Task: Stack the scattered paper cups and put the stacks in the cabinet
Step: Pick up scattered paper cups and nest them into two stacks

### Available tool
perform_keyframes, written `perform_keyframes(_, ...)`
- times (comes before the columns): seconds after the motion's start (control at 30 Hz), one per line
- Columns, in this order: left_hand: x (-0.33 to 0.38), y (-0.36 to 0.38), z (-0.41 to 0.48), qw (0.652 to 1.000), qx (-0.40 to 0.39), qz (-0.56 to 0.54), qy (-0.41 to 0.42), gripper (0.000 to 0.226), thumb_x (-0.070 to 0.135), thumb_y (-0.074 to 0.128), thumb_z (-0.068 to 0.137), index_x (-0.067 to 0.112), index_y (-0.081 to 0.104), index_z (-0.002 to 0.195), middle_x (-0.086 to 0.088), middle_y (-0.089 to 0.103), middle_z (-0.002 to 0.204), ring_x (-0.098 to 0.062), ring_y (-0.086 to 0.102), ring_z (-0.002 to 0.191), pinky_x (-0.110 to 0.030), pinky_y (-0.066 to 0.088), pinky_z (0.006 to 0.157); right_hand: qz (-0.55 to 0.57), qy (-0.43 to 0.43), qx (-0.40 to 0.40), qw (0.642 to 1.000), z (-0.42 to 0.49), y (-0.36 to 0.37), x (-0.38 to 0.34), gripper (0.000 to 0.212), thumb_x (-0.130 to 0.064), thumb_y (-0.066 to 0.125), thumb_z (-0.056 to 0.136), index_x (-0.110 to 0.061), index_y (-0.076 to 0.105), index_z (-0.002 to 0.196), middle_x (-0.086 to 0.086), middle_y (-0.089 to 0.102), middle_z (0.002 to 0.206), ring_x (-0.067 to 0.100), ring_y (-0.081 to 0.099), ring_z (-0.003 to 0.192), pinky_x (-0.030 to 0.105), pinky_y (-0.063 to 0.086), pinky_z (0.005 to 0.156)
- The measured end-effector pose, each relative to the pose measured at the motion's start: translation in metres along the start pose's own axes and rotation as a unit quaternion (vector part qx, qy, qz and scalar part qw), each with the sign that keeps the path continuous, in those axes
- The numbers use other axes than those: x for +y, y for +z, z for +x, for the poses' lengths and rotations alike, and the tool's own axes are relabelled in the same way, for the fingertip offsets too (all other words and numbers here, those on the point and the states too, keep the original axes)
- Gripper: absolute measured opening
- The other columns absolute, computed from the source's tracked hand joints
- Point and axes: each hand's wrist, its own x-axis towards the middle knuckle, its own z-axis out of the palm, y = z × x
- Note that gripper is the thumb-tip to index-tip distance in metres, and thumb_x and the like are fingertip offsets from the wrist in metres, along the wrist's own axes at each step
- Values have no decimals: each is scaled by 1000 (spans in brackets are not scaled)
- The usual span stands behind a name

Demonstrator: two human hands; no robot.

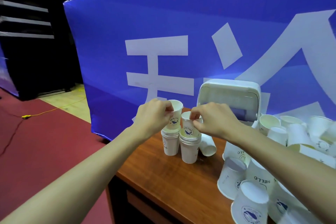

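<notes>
The left hand (154,116) is pinching a cup (175,118) by its rim, upright, directly over the left stack (170,145) beneath its fingers. The right hand (216,120) is pinching a second cup (189,129), sitting partway in the right stack (189,151) below it. Both look to need a straight push down.

Bare tabletop (163,172) before the stacks (189,149); loose cups (254,178), apparently dense, at right.

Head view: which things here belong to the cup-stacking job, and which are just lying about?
Job: left hand pinching left cup at left stack; right hand pinching right cup at right stack; loose cups.
Lying about: white box; blue banner; yellow cable.
</notes>
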Motion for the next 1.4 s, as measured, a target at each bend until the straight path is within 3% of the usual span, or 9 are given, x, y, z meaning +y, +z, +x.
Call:
perform_keyframes(0.13, -1, 4, 4, 1000, -8, 6, 10, 15, 36, 62, 92, 26, 71, 100, 13, 63, 90, -11, 58, 85, -31, 51, 65, 6, 5, -9, 1000, -1, 5, 1, 25, -39, 52, 89, -38, 71, 105, -15, 73, 98, 11, 66, 86, 23, 30, 51)
perform_keyframes(0.37, -13, 38, 1, 977, -208, 26, 23, 21, 34, 57, 97, 21, 74, 98, 4, 71, 95, -15, 63, 84, -26, 47, 64, 25, -2, -113, 993, -10, 39, -3, 22, -27, 57, 92, -38, 73, 104, -9, 73, 98, 20, 66, 91, 31, 53, 68)
perform_keyframes(0.53, -17, 57, 5, 972, -235, -13, 12, 15, 23, 59, 97, 18, 73, 94, -1, 69, 92, -15, 62, 84, -21, 43, 64, 26, -7, -144, 989, -8, 40, -6, 24, -11, 55, 86, -28, 71, 91, -2, 67, 86, 24, 61, 80, 25, 37, 57)
perform_keyframes(0.67, -20, 65, 6, 974, -223, 31, 35, 19, 19, 56, 98, 29, 58, 81, 2, 60, 85, -15, 58, 80, -20, 37, 60, -43, -35, -115, 992, -17, 36, -16, 19, -17, 52, 87, -21, 70, 92, 5, 58, 82, 24, 49, 73, 30, 17, 48)
perform_keyframes(0.87, -8, 48, 8, 962, -250, 106, 34, 21, 37, 52, 99, 21, 64, 95, 1, 64, 94, -15, 57, 83, -27, 48, 65, -92, -88, -113, 985, -19, 25, -6, 19, -28, 52, 94, -23, 65, 108, 3, 64, 96, 26, 63, 91, 32, 31, 59)
perform_keyframes(0.93, 10, 35, 15, 964, -226, 136, 40, 29, 46, 54, 95, 24, 62, 114, 3, 67, 107, -17, 63, 92, -29, 50, 70, -83, -66, -81, 991, -19, 9, 13, 24, -33, 50, 96, -25, 61, 115, -1, 66, 109, 25, 63, 101, 34, 37, 63)
perform_keyframes(1.03, 50, 27, 32, 976, -149, 139, 82, 24, 41, 51, 96, 27, 60, 114, 5, 68, 102, -18, 62, 86, -28, 48, 65, -90, -14, -53, 994, -29, -26, 55, 24, -31, 46, 96, -29, 64, 112, -5, 68, 105, 23, 63, 98, 32, 38, 60)
perform_keyframes(1.17, 118, 43, 42, 979, -131, 52, 150, 22, 43, 54, 96, 28, 66, 106, 6, 69, 96, -15, 62, 82, -31, 54, 69, -157, 88, -114, 977, -71, -51, 122, 22, -26, 47, 93, -31, 67, 99, -5, 68, 94, 23, 60, 84, 30, 32, 57)
perform_keyframes(1.4, 214, 112, 58, 964, -168, 1, 205, 19, 36, 58, 92, 23, 68, 102, 1, 69, 93, -21, 65, 81, -38, 58, 75, -214, 215, -231, 924, -166, -72, 214, 27, -36, 47, 95, -39, 66, 113, -15, 66, 114, 16, 63, 105, 31, 50, 78)
